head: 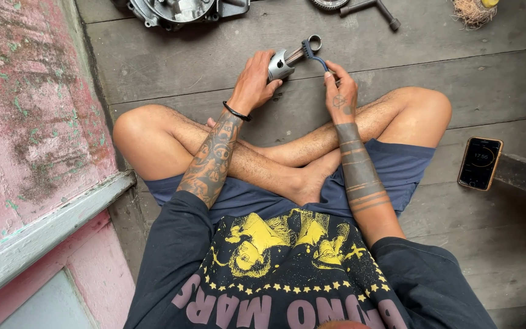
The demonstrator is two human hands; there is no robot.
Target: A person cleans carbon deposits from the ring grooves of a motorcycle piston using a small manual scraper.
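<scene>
Over grey floor planks [433,67]: left hand [254,82] is clamping fingers around a silver metal piston with connecting rod [287,60]. Right hand [341,94] is pinching a slim blue-handled tool [316,58] against it; gripping firmly and working gently should be preventing slips.

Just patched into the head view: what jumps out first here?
At top centre, the left hand holds a silver piston with its connecting rod, while the right hand works a blue-handled tool against it, above crossed legs on the grey wooden floor. A phone lies on the boards at right, and an engine casing sits at the top edge.
</scene>
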